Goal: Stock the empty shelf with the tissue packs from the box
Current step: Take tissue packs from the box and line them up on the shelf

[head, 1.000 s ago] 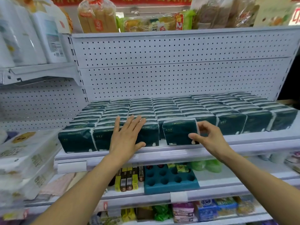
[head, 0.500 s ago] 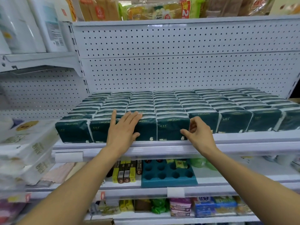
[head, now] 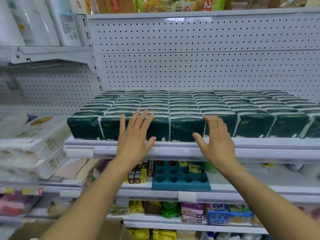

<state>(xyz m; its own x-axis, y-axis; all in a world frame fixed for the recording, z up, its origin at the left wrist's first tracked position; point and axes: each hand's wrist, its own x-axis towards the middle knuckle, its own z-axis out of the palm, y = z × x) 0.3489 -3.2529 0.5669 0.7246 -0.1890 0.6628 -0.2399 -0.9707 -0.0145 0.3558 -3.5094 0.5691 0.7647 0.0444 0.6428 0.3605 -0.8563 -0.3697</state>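
Both hands empty now, fingers straight: right hand letting go of the front tissue pack, left hand flat on the row, packs filling the shelf, so stocking's looking nearly finished.

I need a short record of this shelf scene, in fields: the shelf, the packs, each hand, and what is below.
shelf: white shelf, pegboard back
tissue packs: dark green tissue packs, upright in rows front to back
left hand: left hand, fingers straight, flat against the front row
right hand: right hand, fingers relaxed, in front of the front row; contact unclear
below: teal tray with round holes
box: cardboard box, bottom edge, contents hidden
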